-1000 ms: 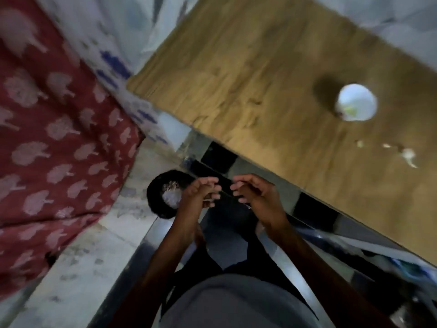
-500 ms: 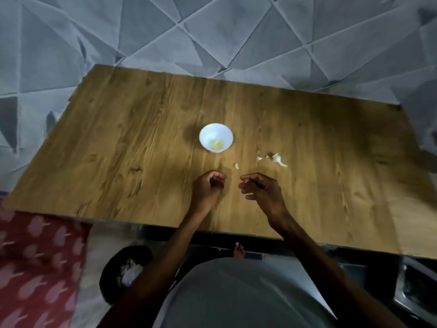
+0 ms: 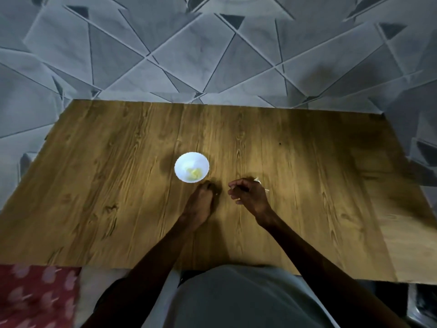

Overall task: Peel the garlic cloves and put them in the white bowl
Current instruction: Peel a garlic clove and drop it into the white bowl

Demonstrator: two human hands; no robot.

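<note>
Head view: we look down on a wooden tabletop (image 3: pixel 118 185) set against a wall of grey triangular tiles (image 3: pixel 165 55). The white bowl (image 3: pixel 191 166) sits near the middle of the tabletop, upright, with pale yellow peeled garlic cloves (image 3: pixel 194 172) lying in its bottom. Our left hand (image 3: pixel 199 202) rests on the tabletop just this side of the bowl, fingertips bunched and pointing at the bowl's near rim; its grip looks pressed together, but we cannot tell whether anything is pinched in it. Our right hand (image 3: pixel 250 197) hovers to the right of the left, the two apart; fingers curled inward, the grip loosely pressed together, contents hidden. Small pale scraps of garlic skin (image 3: pixel 257 180) show at the far side of the right hand, partly covered by it. A grey shirt (image 3: pixel 236 299) fills the bottom centre. A red patterned cloth (image 3: pixel 35 297) lies at lower left, below the tabletop edge
</note>
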